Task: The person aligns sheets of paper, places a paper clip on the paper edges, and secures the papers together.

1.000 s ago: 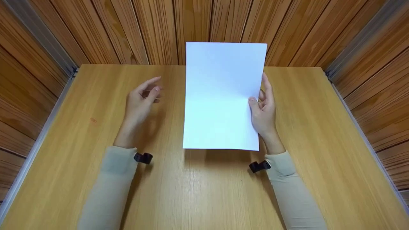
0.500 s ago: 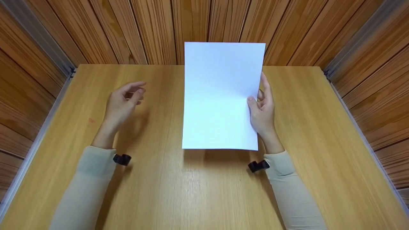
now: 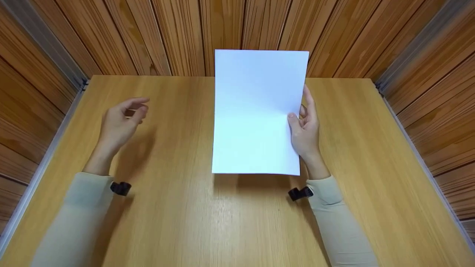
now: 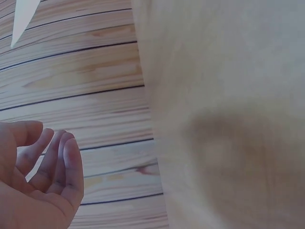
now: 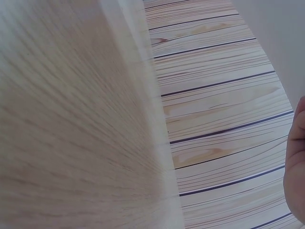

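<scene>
A blank white sheet of paper [image 3: 256, 111] is held up over the table, its long sides running away from me. My right hand [image 3: 307, 129] grips its right edge, thumb on the front face and the other fingers behind. In the right wrist view part of the paper [image 5: 281, 43] and the side of the right hand [image 5: 296, 167] show at the right. To the left, well apart from the paper, my left hand [image 3: 120, 120] hangs above the table with loosely curled fingers and holds nothing. A corner of the paper [image 4: 23, 19] shows at the top of the left wrist view.
The wooden table [image 3: 178, 215] casts back shadows of both arms and of the paper. Plank walls [image 3: 182, 37] stand at the back and on both sides, with metal rails along the table's sides. A small black camera [image 3: 121, 188] sits at the left cuff, another [image 3: 300, 193] at the right.
My left hand has moved left, away from the paper, its fingers still loosely curled. The right hand and the paper have stayed almost in place.
</scene>
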{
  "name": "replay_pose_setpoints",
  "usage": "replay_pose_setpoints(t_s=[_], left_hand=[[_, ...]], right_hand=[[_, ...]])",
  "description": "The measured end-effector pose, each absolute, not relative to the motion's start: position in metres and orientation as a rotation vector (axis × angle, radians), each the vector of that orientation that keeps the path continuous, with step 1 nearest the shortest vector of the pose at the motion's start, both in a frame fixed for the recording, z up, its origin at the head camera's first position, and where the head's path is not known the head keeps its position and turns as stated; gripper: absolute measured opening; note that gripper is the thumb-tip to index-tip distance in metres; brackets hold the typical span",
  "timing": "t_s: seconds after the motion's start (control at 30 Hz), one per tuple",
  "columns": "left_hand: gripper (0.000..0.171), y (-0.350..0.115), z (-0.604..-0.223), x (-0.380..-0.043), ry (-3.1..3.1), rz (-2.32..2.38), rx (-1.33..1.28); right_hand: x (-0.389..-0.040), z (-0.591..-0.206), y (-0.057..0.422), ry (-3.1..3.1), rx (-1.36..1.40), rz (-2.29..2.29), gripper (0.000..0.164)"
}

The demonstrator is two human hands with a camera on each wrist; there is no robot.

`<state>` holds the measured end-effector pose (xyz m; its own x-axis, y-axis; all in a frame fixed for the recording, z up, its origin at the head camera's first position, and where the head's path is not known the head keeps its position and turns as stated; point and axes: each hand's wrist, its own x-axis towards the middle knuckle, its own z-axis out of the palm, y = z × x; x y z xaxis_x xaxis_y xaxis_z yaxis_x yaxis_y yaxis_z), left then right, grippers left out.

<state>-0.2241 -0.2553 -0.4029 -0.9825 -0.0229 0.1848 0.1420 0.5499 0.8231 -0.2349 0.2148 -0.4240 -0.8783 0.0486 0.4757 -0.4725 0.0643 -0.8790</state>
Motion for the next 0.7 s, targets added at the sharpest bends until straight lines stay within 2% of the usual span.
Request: replay_pose_setpoints(t_s=[0.7], left_hand=[[0.042, -0.321, -0.412, -0.212, -2.748, -1.242, 0.064]], right_hand=[[-0.236, -0.426, 0.216, -1.954, 0.463, 1.873, 0.071]])
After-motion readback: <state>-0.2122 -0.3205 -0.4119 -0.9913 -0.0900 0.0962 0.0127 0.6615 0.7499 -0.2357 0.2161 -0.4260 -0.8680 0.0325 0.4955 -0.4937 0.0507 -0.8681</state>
